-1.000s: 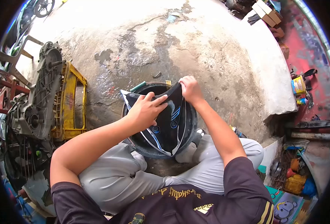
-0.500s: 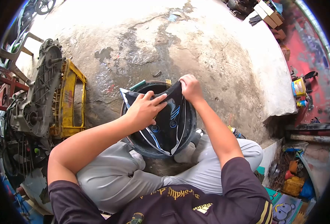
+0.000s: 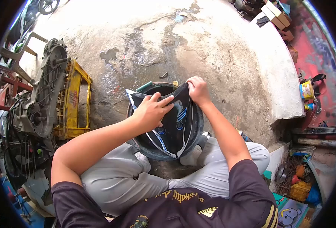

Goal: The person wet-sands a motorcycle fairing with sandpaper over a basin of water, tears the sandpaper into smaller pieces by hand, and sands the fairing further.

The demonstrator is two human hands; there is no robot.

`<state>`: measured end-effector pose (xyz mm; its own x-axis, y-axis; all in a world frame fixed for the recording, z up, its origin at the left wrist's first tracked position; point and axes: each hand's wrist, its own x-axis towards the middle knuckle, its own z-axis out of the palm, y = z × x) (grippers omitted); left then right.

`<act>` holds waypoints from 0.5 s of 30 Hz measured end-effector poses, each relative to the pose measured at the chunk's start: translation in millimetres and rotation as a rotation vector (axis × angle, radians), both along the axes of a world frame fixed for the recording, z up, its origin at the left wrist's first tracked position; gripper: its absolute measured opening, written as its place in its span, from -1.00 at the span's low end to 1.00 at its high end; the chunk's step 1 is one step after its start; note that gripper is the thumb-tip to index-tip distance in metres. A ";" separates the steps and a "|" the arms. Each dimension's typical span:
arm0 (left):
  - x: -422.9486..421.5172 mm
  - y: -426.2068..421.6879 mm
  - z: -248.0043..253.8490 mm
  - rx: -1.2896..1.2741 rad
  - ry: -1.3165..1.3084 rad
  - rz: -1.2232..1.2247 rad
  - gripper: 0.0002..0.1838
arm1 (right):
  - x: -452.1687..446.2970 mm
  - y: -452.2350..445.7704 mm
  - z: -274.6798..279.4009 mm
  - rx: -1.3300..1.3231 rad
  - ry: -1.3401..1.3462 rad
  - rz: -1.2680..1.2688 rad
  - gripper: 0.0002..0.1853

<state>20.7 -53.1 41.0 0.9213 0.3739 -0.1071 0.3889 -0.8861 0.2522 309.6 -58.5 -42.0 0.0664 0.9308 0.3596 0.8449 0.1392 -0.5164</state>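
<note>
One black panel (image 3: 173,138) | left hand (image 3: 151,111) spread on it | right hand (image 3: 198,91) pinching its corner | shirt (image 3: 171,213): "adidas"

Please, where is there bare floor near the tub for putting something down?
Bare floor lies between the tub and the pale ledge, and more narrowly between the tub and the yellow crate. The black panel crowds the tub. It is crowded left of the crate, around the engine casing, and at lower right, with mixed clutter.
</note>
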 end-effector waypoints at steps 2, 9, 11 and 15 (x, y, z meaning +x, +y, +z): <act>-2.0 0.1 -1.4 -0.006 0.004 0.001 -0.01 | -15.3 -8.9 5.6 0.012 0.007 0.049 -0.93; -0.7 -1.2 -1.8 0.016 -0.002 0.003 0.00 | -4.9 0.3 -4.5 0.022 -0.024 -0.021 -0.94; -2.7 -0.3 -1.8 0.024 -0.007 0.003 0.00 | -22.9 -11.7 9.0 0.019 0.012 0.080 -0.93; -1.1 -1.2 -2.6 0.018 -0.005 -0.001 0.01 | -4.7 1.2 -2.7 0.060 0.023 -0.012 -0.93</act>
